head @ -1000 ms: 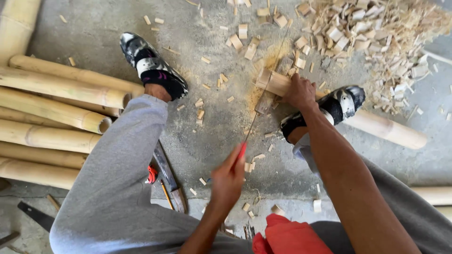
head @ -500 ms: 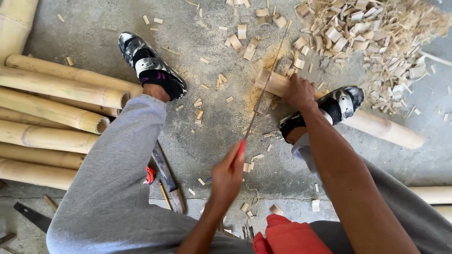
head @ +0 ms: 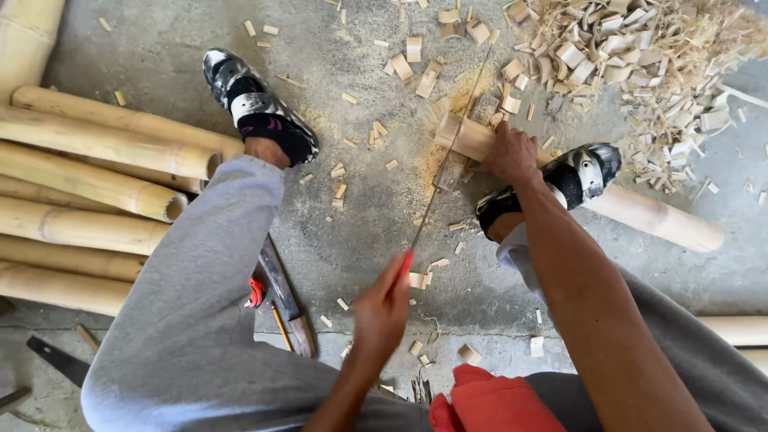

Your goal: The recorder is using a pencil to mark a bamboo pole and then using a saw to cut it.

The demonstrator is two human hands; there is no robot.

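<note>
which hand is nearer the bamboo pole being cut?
Right. The right hand grips the bamboo pole beside the cut. The left hand is back toward the body, holding the saw by its red handle.

A thin-bladed hand saw (head: pixel 448 156) with a red handle runs diagonally, its blade crossing the cut end of a pale bamboo pole (head: pixel 640 212). The pole lies flat on the concrete floor (head: pixel 360 216), sawdust beneath the cut.
</note>
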